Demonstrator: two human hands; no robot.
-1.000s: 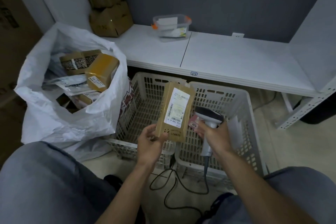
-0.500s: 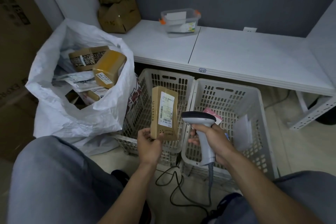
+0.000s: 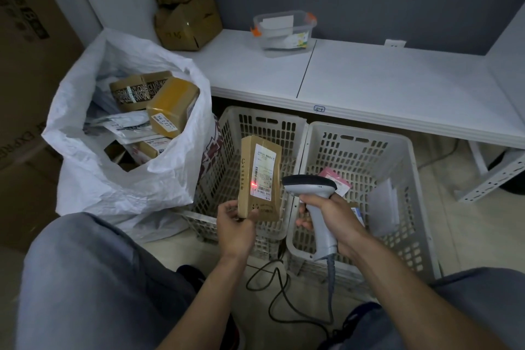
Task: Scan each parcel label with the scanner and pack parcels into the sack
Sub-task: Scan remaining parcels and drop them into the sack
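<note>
Although the long brown cardboard parcel [image 3: 260, 179] faces the camera, the print on its white label [image 3: 263, 173] is too small to read. A red scan dot [image 3: 252, 185] sits at the label's lower left edge.

Left hand [image 3: 235, 224]: grips the parcel's bottom end, thumb on the front, fingers hidden behind the box. The parcel is upright and held in the air over the left white slotted plastic basket [image 3: 267, 128], just right of the white woven sack [image 3: 119, 179].

Right hand [image 3: 332, 216]: clenched round the handle of the grey handheld scanner [image 3: 308, 182]. The scanner head points left at the label, near it but apart. Its black cable [image 3: 272, 293] loops over the floor, and its far end is lost behind the right forearm.

Hidden:
- The sack holds a yellow-taped box [image 3: 170, 105] on top, a box with black printed tape [image 3: 136, 91] behind it, and flat white mailers beneath. Deeper contents are too dark to make out.
- In the right white slotted basket [image 3: 369, 150], a pink packet [image 3: 335, 176] is partly covered by the scanner head and right hand.
- The left basket's floor is largely behind the parcel.

Edges and room:
- The sack mouth gapes open, with its right side pressed against the left basket. There is open air between the parcel and the sack rim.
- The baskets stand side by side, their far ends under the front edge of the white surface [image 3: 369, 79].
- The surface carries a clear plastic tub with orange clips [image 3: 284, 31] and, at its left back corner, stacked brown cartons [image 3: 187, 23].
- Grey-trousered knees fill both lower corners.
</note>
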